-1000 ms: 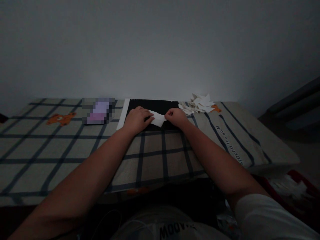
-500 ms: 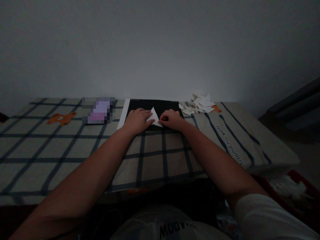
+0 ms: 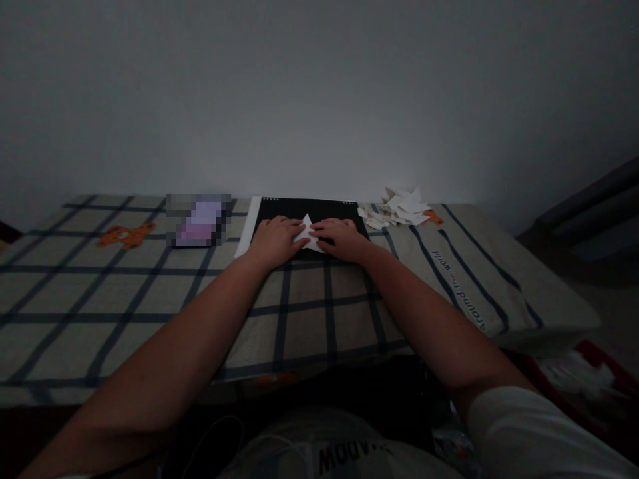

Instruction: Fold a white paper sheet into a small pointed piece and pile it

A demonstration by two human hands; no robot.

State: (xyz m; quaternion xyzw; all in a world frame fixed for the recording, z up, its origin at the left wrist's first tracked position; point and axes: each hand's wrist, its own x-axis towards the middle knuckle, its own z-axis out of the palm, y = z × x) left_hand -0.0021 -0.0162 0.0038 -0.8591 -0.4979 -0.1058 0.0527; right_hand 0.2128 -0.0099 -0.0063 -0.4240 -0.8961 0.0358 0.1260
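Observation:
A small white folded paper (image 3: 306, 229) with a point at its top lies on a black sheet (image 3: 304, 207) with rows of punched holes near its far edge. My left hand (image 3: 277, 238) rests on the paper's left side, fingers stretched flat and thumb apart near the lower edge. From the right, my right hand (image 3: 344, 238) lies over the other side, its fingers extended and parted, thumb near the lower right corner. Both sets of fingertips press on the paper and cover part of it. Neither hand is closed around anything.
A heap of folded white paper pieces (image 3: 399, 207) sits right of the black sheet. A pixelated phone-like object (image 3: 201, 223) lies to the left. A checked cloth (image 3: 154, 289) covers the table, which stands against a grey wall (image 3: 319, 100). A red container (image 3: 589, 352) is low at the right.
My right hand has uncurled from a pinch at the paper's lower right corner, and its fingers now stretch left over the paper. My left hand has stayed nearly in place.

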